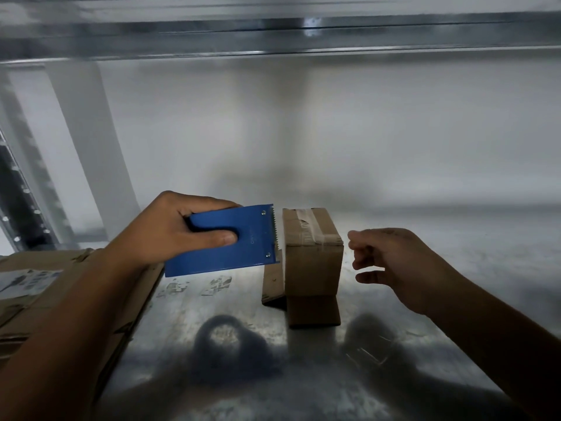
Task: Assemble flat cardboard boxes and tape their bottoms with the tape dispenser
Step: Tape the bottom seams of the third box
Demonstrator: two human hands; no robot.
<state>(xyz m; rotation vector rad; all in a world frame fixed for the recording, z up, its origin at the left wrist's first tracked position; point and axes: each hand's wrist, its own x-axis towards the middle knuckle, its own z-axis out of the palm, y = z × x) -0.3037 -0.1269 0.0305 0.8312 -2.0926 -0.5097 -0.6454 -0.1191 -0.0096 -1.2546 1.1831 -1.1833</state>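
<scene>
A small brown cardboard box (312, 262) stands on the metal shelf (230, 323), with clear tape (312, 229) running across its top face. Loose flaps splay out at its base. My left hand (170, 229) grips a blue tape dispenser (224, 241), whose toothed edge sits just left of the box's top edge. My right hand (391, 262) hovers a little to the right of the box with fingers loosely curled, holding nothing and not touching it.
A stack of flat cardboard boxes (60, 302) lies at the left, under my left forearm. A metal upright (21, 183) rises at the far left, and a shelf beam (273, 38) runs overhead. A white wall (334, 132) is behind.
</scene>
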